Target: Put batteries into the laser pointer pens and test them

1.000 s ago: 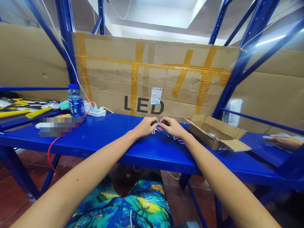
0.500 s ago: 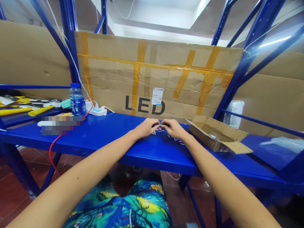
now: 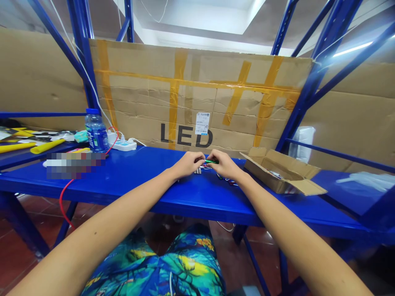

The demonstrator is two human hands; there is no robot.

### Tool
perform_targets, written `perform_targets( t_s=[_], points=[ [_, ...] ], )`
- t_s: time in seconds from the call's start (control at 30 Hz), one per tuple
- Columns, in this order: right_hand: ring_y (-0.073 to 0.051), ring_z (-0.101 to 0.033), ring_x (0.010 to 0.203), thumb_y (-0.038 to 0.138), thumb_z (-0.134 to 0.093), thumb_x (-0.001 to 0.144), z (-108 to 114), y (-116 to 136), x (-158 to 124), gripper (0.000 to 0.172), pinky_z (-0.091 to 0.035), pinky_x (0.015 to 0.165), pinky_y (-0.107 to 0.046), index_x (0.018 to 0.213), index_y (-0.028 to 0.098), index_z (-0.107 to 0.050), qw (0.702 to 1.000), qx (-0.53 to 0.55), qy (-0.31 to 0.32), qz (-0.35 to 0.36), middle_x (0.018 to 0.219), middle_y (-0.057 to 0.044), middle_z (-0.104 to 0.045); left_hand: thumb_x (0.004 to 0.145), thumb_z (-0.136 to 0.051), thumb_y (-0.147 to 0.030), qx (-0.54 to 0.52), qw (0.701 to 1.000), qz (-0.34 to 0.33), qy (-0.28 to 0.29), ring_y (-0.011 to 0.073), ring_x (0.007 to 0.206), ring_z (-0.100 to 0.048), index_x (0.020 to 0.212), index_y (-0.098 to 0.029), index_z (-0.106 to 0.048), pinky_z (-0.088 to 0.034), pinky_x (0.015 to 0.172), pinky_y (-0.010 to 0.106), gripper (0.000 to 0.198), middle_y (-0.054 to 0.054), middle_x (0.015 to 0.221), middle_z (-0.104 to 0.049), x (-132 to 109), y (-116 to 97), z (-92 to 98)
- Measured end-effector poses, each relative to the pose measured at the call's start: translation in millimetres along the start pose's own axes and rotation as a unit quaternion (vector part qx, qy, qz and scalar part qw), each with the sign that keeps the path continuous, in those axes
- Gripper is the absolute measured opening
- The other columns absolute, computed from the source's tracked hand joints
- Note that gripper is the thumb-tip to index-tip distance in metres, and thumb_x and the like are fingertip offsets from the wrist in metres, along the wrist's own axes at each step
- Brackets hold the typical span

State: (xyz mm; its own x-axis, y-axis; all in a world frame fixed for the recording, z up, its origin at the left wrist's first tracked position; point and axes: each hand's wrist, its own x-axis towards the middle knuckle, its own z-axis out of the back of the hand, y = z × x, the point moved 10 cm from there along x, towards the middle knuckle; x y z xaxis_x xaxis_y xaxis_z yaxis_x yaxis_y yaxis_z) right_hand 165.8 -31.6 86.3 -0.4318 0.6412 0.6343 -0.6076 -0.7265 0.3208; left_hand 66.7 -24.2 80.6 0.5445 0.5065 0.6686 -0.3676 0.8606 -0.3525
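Note:
My left hand [image 3: 189, 163] and my right hand [image 3: 223, 164] meet over the blue table [image 3: 145, 181], both with fingers pinched. Between their fingertips is a small green piece [image 3: 210, 161], held mainly by the right hand; the left fingertips touch its end. Under the left hand lie several tiny metal parts [image 3: 197, 171]. Beside the right wrist lie several small coloured clips or wires [image 3: 227, 181] on the table.
An open cardboard box [image 3: 282, 172] sits right of my hands. A taped cardboard sheet marked LED [image 3: 197, 102] stands behind. At left are a water bottle [image 3: 96, 132], a white power strip [image 3: 123, 145] with a red cable [image 3: 66, 189], and yellow tools [image 3: 46, 146]. A clear plastic bag [image 3: 367, 180] lies far right.
Both hands have sunk slightly toward the table while staying together, and a green piece now shows between the fingertips. Another person's hand at the far right has gone from view.

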Motion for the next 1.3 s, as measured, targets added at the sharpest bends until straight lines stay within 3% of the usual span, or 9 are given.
perform_targets(
  t_s=[0.27,0.57,0.77,0.93,1.0,1.13,1.23,1.3],
  points=[
    [-0.014,-0.053,0.059,0.035,-0.065,0.077,-10.7,-13.0,-3.4,0.021,-0.041,0.059,-0.028,0.072,0.018,-0.054,0.991,0.102,0.043,-0.078,0.064,-0.001,-0.059,0.086,-0.055,-0.022,-0.018,1.0,-0.006,0.014,0.0122,0.063,-0.053,0.087,-0.015,-0.067,-0.036,0.06,0.024,0.014,-0.001,0.07,-0.064,-1.2,-0.2,-5.0],
    [-0.014,-0.056,0.043,0.039,-0.074,0.07,-29.1,-26.5,-8.0,0.03,-0.041,0.044,-0.024,0.075,0.017,-0.054,0.939,0.28,0.12,-0.161,0.052,0.003,-0.056,0.093,-0.047,-0.02,0.068,0.992,-0.096,0.042,0.0165,0.075,-0.06,0.09,-0.016,-0.064,-0.042,0.069,0.027,0.017,0.005,0.082,-0.068,-3.6,-21.1,-12.1],
    [-0.009,-0.048,0.042,0.033,-0.079,0.064,-36.7,-32.1,-11.3,0.03,-0.05,0.043,-0.026,0.068,0.016,-0.055,0.886,0.4,0.126,-0.196,0.054,0.004,-0.052,0.094,-0.044,-0.018,0.098,0.987,-0.11,0.059,0.019,0.082,-0.062,0.093,-0.016,-0.061,-0.045,0.075,0.03,0.017,0.008,0.089,-0.067,-4.6,-23.1,-17.3],
    [-0.005,-0.037,0.039,0.032,-0.078,0.065,-35.2,-24.8,-9.1,0.028,-0.052,0.047,-0.027,0.065,0.015,-0.057,0.868,0.427,0.149,-0.204,0.052,0.005,-0.049,0.092,-0.046,-0.018,0.072,0.993,-0.081,0.037,0.0193,0.082,-0.062,0.091,-0.016,-0.061,-0.046,0.075,0.031,0.015,0.008,0.088,-0.067,-0.6,-21.1,-11.4],
    [-0.006,-0.043,0.043,0.036,-0.078,0.067,-28.1,-22.1,-4.9,0.029,-0.054,0.055,-0.03,0.068,0.014,-0.058,0.88,0.409,0.144,-0.195,0.056,0.003,-0.054,0.091,-0.048,-0.02,0.04,0.998,-0.047,0.001,0.0176,0.076,-0.061,0.089,-0.016,-0.061,-0.045,0.072,0.03,0.014,0.006,0.082,-0.067,2.6,-17.3,-4.0],
    [-0.015,-0.062,0.07,0.049,-0.073,0.072,-2.3,-29.8,3.8,0.038,-0.052,0.073,-0.032,0.082,0.013,-0.065,0.93,0.312,0.09,-0.175,0.075,-0.006,-0.067,0.086,-0.053,-0.021,-0.006,0.998,-0.003,-0.063,0.0149,0.068,-0.058,0.082,-0.017,-0.06,-0.044,0.067,0.028,0.009,0.003,0.075,-0.066,6.1,-12.9,9.6],
    [-0.016,-0.059,0.07,0.052,-0.064,0.077,25.2,-47.9,3.2,0.039,-0.047,0.07,-0.03,0.072,0.013,-0.064,0.976,0.12,0.022,-0.183,0.072,-0.006,-0.066,0.079,-0.057,-0.018,-0.1,0.985,0.034,-0.137,0.0155,0.075,-0.061,0.073,-0.017,-0.056,-0.047,0.071,0.029,0.006,0.005,0.083,-0.069,5.5,-2.1,28.5],
    [-0.016,-0.055,0.065,0.047,-0.06,0.08,26.0,-56.4,-1.4,0.036,-0.043,0.064,-0.029,0.066,0.014,-0.064,0.979,-0.018,0.058,-0.196,0.066,-0.004,-0.064,0.076,-0.058,-0.018,-0.187,0.963,0.058,-0.187,0.017,0.081,-0.064,0.069,-0.016,-0.053,-0.05,0.076,0.031,0.009,0.008,0.089,-0.071,4.2,9.7,40.8]
  ],
)
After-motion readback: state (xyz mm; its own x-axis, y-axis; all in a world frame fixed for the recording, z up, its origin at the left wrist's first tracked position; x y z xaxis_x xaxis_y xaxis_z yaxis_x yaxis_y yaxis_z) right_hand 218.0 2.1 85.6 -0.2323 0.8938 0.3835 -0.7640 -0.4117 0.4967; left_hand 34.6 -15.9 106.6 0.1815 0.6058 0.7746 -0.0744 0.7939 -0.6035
